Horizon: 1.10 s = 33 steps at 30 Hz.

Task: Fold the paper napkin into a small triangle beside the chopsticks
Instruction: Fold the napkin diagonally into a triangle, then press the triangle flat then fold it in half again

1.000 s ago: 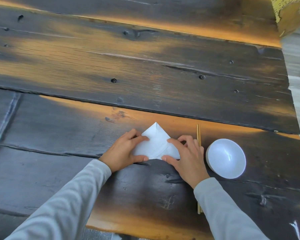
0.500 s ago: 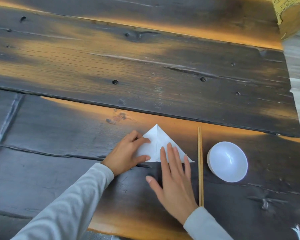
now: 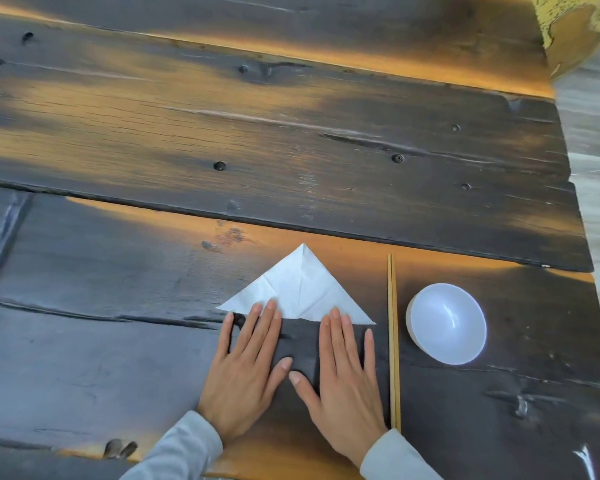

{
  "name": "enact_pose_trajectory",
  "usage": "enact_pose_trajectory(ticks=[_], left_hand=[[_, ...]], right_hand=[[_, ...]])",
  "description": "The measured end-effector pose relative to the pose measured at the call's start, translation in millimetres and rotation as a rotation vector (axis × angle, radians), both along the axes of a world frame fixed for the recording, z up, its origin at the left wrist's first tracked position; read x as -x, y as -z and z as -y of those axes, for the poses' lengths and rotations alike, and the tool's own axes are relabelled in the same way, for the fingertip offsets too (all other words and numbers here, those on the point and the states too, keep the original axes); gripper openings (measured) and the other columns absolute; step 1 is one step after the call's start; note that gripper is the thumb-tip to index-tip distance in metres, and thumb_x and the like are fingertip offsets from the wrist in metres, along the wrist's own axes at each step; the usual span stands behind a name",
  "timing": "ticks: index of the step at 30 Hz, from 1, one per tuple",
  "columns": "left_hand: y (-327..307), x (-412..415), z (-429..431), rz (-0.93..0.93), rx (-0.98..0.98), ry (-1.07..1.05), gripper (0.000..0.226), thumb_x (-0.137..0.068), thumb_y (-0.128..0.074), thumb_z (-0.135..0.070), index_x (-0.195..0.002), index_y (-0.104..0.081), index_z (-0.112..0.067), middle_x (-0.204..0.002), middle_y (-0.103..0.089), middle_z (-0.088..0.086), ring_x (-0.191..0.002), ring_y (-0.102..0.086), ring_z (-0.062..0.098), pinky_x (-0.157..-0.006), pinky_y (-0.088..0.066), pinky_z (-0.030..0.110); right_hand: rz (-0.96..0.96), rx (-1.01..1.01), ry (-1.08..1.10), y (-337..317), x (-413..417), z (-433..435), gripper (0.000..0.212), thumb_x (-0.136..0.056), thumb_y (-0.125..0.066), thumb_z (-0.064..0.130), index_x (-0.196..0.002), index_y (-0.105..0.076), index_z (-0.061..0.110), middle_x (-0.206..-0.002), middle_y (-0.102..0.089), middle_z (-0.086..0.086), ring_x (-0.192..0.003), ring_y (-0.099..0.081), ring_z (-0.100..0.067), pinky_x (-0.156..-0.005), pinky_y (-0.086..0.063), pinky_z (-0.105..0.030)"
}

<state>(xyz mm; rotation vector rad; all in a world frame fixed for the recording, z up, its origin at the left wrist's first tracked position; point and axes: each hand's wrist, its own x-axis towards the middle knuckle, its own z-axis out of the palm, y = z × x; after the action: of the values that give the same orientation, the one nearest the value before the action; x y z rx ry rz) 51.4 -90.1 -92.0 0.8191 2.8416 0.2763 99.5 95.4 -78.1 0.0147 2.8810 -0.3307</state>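
A white paper napkin point(image 3: 300, 287) lies flat on the dark wooden table point(image 3: 257, 150), folded into a triangle with its tip pointing away from me. Just right of it a pair of wooden chopsticks point(image 3: 392, 341) lies lengthwise, close to the napkin's right corner but apart from it. My left hand point(image 3: 246, 368) rests palm down with fingers spread, its fingertips on the napkin's near edge. My right hand point(image 3: 343, 372) lies flat beside it, fingertips touching the same edge. Neither hand holds anything.
A small white bowl point(image 3: 445, 322) stands right of the chopsticks. The table's right edge point(image 3: 575, 202) borders a pale floor. A yellow, peeling object point(image 3: 568, 29) sits at the far right corner. Gaps run between the planks.
My left hand let go of the napkin's left part and now lies flat. My right hand slid up beside it. The whole triangle shows, with both hands at its near edge.
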Motion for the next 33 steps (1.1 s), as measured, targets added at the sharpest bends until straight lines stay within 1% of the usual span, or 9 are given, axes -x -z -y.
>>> enact_pose_trajectory(ticks=[9,13,18,21,23,25,28,31,33], left_hand=[[2,1,3,0.002,0.056,-0.003,0.072,-0.104,-0.032,-0.055,-0.16,-0.017,-0.012,-0.17,-0.012,0.002,-0.156,-0.014,0.022,-0.124,-0.014,0.056],[5,-1,5,0.016,0.049,-0.066,0.078,-0.101,-0.033,-0.061,-0.16,-0.019,-0.012,-0.17,-0.014,0.004,-0.156,-0.015,0.027,-0.124,-0.013,0.056],[6,-2,5,-0.021,0.051,-0.134,0.085,-0.097,-0.035,-0.067,-0.159,-0.022,-0.009,-0.169,-0.017,0.008,-0.155,-0.015,0.035,-0.122,-0.014,0.062],[8,-2,5,-0.021,0.066,-0.124,0.081,-0.099,-0.028,-0.065,-0.157,-0.026,-0.008,-0.168,-0.02,0.01,-0.155,-0.014,0.036,-0.121,-0.016,0.064],[9,-3,6,-0.011,0.076,-0.126,0.074,-0.101,-0.023,-0.057,-0.157,-0.028,-0.01,-0.167,-0.022,0.011,-0.155,-0.013,0.037,-0.12,-0.018,0.065],[9,-3,5,-0.012,0.101,-0.119,0.069,-0.099,-0.029,-0.048,-0.158,-0.026,-0.013,-0.168,-0.02,0.011,-0.155,-0.011,0.039,-0.118,-0.02,0.065],[7,-2,5,-0.01,0.125,-0.115,0.073,-0.095,-0.036,-0.047,-0.16,-0.02,-0.016,-0.168,-0.018,0.01,-0.155,-0.009,0.038,-0.119,-0.019,0.064],[7,-2,5,0.0,0.101,-0.135,0.074,-0.093,-0.038,-0.046,-0.158,-0.025,-0.014,-0.168,-0.019,0.01,-0.155,-0.011,0.038,-0.118,-0.02,0.064],[8,-2,5,0.002,0.056,-0.153,0.072,-0.096,-0.034,-0.05,-0.157,-0.029,-0.012,-0.167,-0.021,0.009,-0.155,-0.014,0.037,-0.118,-0.021,0.064]], right_hand=[[0.037,-0.011,0.065,-1,-1,-13,0.087,-0.095,-0.028,0.072,-0.158,-0.013,0.015,-0.166,-0.013,-0.004,-0.152,-0.013,-0.025,-0.118,-0.01,-0.054],[0.051,-0.015,0.068,-3,-1,-13,0.087,-0.094,-0.028,0.074,-0.158,-0.016,0.016,-0.165,-0.014,-0.004,-0.151,-0.016,-0.026,-0.117,-0.012,-0.052],[-0.003,0.007,0.105,-9,3,-3,0.085,-0.096,-0.028,0.071,-0.157,-0.019,0.013,-0.165,-0.014,-0.005,-0.152,-0.014,-0.025,-0.118,-0.009,-0.053],[-0.045,0.081,0.042,-12,13,21,0.082,-0.098,-0.029,0.067,-0.157,-0.017,0.011,-0.167,-0.011,-0.006,-0.153,-0.007,-0.023,-0.118,-0.008,-0.056],[-0.048,0.116,-0.003,-13,22,43,0.081,-0.099,-0.027,0.066,-0.157,-0.019,0.01,-0.167,-0.01,-0.008,-0.153,-0.004,-0.022,-0.118,-0.007,-0.056],[-0.039,0.109,-0.038,-11,31,62,0.081,-0.099,-0.025,0.067,-0.156,-0.02,0.009,-0.166,-0.01,-0.009,-0.153,-0.003,-0.023,-0.118,-0.007,-0.058],[-0.01,0.093,-0.036,-7,38,75,0.082,-0.099,-0.022,0.067,-0.157,-0.016,0.009,-0.166,-0.008,-0.009,-0.153,0.0,-0.022,-0.118,-0.007,-0.058],[-0.002,0.084,-0.008,-2,34,68,0.082,-0.099,-0.024,0.068,-0.157,-0.016,0.01,-0.167,-0.009,-0.009,-0.154,-0.001,-0.023,-0.118,-0.007,-0.058],[0.005,0.066,0.024,-1,30,55,0.083,-0.098,-0.025,0.069,-0.158,-0.014,0.011,-0.167,-0.007,-0.007,-0.154,0.0,-0.022,-0.118,-0.007,-0.057]])
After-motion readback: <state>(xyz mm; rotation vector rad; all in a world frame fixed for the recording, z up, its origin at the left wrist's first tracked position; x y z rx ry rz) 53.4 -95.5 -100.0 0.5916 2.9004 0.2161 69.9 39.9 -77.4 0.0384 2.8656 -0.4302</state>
